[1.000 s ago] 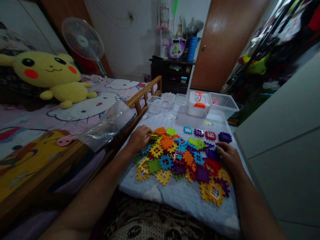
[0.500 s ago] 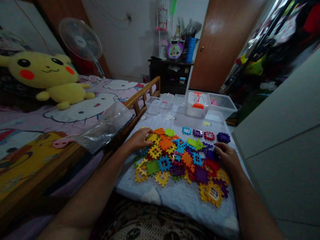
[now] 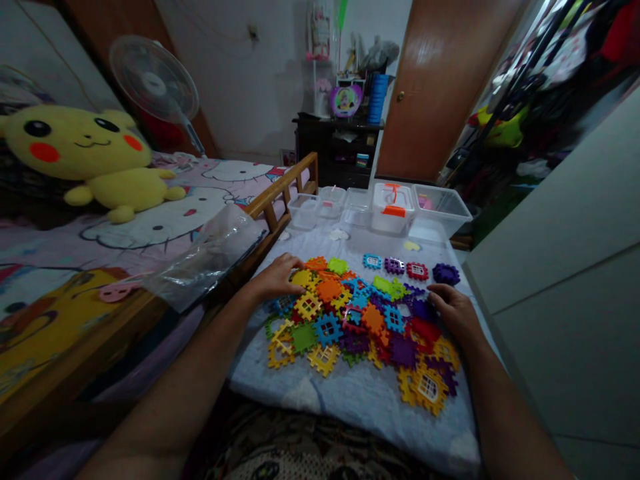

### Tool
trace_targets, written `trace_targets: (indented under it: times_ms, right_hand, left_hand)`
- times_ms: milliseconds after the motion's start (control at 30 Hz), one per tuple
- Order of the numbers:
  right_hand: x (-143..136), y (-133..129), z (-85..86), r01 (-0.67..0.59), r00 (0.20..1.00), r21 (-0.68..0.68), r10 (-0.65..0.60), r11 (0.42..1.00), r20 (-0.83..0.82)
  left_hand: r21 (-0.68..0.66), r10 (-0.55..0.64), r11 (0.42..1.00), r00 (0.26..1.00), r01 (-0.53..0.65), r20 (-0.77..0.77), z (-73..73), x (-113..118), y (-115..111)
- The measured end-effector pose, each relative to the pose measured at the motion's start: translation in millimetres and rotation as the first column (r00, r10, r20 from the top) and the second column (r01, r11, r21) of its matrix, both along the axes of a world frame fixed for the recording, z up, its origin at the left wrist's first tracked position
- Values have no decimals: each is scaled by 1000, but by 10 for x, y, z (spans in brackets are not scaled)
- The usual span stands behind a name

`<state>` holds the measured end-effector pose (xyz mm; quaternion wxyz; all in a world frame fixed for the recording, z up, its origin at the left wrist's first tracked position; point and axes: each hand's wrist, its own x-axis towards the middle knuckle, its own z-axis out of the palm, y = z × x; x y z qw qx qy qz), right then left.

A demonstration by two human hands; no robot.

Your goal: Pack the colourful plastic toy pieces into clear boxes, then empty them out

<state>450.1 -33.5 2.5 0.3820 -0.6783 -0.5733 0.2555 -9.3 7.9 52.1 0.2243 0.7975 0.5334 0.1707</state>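
Observation:
A heap of interlocking plastic building tiles in many colours spreads over the cloth-covered table (image 3: 295,390). At its far left edge rests my left hand (image 3: 277,277), thumb and fingers apart beside a yellow tile (image 3: 303,278). My right hand (image 3: 453,310) lies against the heap's right side, its fingertips by a dark purple tile (image 3: 424,309); it is loosely curved, and I see nothing held in it. Beyond the heap, a blue window tile (image 3: 372,261), a purple one (image 3: 395,265) and a red one (image 3: 417,271) stand in a row, with a purple stack (image 3: 446,274) at the right end.
Along the table's far end are several clear plastic boxes, one a lidded box (image 3: 393,200) with orange clips. A wooden bed rail (image 3: 273,212) runs along the left, with a clear plastic bag (image 3: 207,257) over it. A white cabinet (image 3: 565,280) borders the right.
The view has shifted slightly. Both hands stay at the two sides of the heap, and the tiles lie as before.

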Motion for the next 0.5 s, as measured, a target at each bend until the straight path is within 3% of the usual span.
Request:
trace_targets:
  times_ms: [100, 300, 500]
  right_hand:
    - [-3, -3, 2, -5, 1000, 1, 5, 1000, -3]
    - [-3, -7, -8, -5, 1000, -3, 5, 1000, -16]
    - [-13, -11, 22, -6, 1000, 1, 6, 1000, -20]
  left_hand:
    - [8, 12, 1000, 1000, -12, 6, 33, -104, 41]
    - [143, 198, 972, 977, -186, -77, 20, -393, 336]
    - [23, 188, 982, 932, -190, -309, -112, -417, 543]
